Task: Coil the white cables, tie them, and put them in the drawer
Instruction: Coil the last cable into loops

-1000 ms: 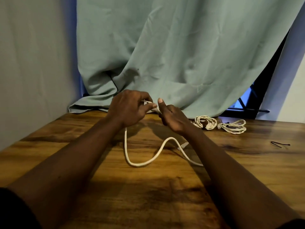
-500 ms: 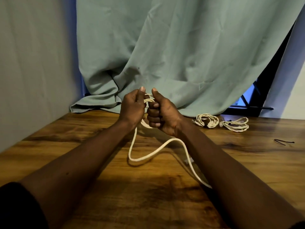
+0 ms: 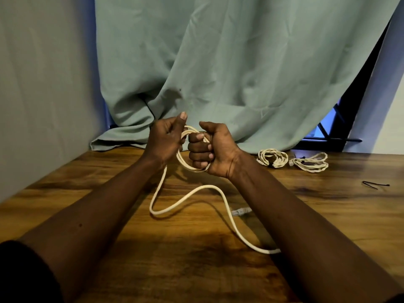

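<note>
A white cable (image 3: 197, 191) runs from my hands down onto the wooden table (image 3: 98, 193) in a loose S-shaped trail. My right hand (image 3: 213, 149) is a fist gripping a small coil of the cable's loops above the table. My left hand (image 3: 167, 139) holds the cable strand just left of that coil, thumb raised. The cable's clear plug end (image 3: 240, 212) lies on the table beside my right forearm. Two coiled white cables lie at the back right: one (image 3: 272, 158) and another (image 3: 310, 164) further right.
A black tie (image 3: 376, 184) lies on the table at the right. A teal curtain (image 3: 218, 73) hangs behind and bunches onto the table's back edge. A grey wall borders the left side. No drawer is visible.
Both hands have lifted off the table and come together. More cable is now looped in my right fist, and the loose trail on the table has been drawn toward me.
</note>
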